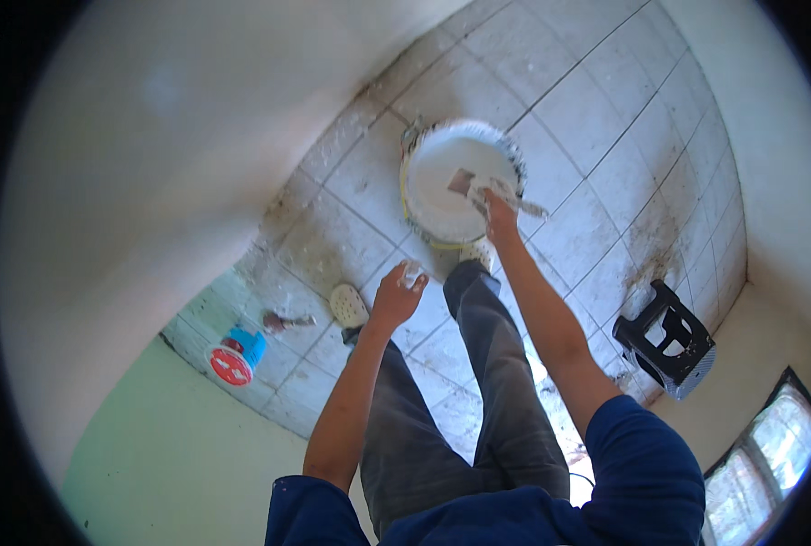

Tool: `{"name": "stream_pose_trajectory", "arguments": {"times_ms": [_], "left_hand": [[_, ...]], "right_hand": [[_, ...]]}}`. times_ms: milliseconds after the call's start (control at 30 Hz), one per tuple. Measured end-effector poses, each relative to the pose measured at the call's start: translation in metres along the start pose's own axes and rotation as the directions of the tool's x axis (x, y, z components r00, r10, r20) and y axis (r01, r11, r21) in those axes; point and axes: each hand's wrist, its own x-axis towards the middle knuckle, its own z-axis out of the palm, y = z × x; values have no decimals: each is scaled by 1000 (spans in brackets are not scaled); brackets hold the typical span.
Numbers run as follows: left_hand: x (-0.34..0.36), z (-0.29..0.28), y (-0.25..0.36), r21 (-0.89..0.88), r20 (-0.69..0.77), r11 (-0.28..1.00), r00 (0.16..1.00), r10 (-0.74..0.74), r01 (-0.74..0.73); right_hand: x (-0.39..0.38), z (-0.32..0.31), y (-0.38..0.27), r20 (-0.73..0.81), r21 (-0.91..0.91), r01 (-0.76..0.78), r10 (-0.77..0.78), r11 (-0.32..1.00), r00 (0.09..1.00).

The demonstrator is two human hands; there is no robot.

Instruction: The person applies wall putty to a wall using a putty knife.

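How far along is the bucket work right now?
Done: the white bucket on the tiled floor already holds white paste. In hand: the right hand holds a paste-caked scraper over it; the left hand hangs free, loosely curled. Left: the wall looks smooth; remaining work cannot be judged.

Bare tile lies open left of my bucket (455,182); the wall (169,164) hems that side, a black stool (667,338) stands well right.

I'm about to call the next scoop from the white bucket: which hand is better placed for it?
Right, probably. The right hand is already at the rim of the white bucket, gripping a putty knife that reaches over the white paste. The left hand hangs back above the knee, away from the bucket.
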Motion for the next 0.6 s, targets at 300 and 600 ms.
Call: {"name": "stream_pose_trajectory", "arguments": {"times_ms": [300,600], "left_hand": [[-59,-66,100,53,-158,980,967,200,-194],[-95,-104,144,-187,-312,937,923,227,-294]], "right_hand": [[-102,29,-128,56,489,-84,65,868,996],[-147,46,-212,187,527,-214,134,823,973]]}}
